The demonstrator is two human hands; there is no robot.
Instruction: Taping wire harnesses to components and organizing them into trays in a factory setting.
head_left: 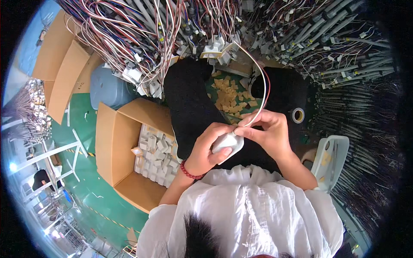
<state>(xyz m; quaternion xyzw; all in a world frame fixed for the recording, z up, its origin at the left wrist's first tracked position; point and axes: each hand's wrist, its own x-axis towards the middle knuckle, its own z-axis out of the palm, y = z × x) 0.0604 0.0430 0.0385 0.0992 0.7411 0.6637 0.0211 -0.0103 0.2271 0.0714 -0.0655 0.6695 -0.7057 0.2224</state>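
Here left hand (205, 148) cups smooth white plastic housing (228, 144); right hand (269, 129) grip pinches thin wires (263, 92).

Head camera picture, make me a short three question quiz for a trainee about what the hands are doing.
1. True or false: the left hand cups a small white plastic case.
2. What does the right hand pinch? A) a roll of tape B) a thin cable C) a cardboard scrap
3. Fill in: the open cardboard box to the person's left holds many small ____ pieces.

Key: 1 true. 2 B. 3 white.
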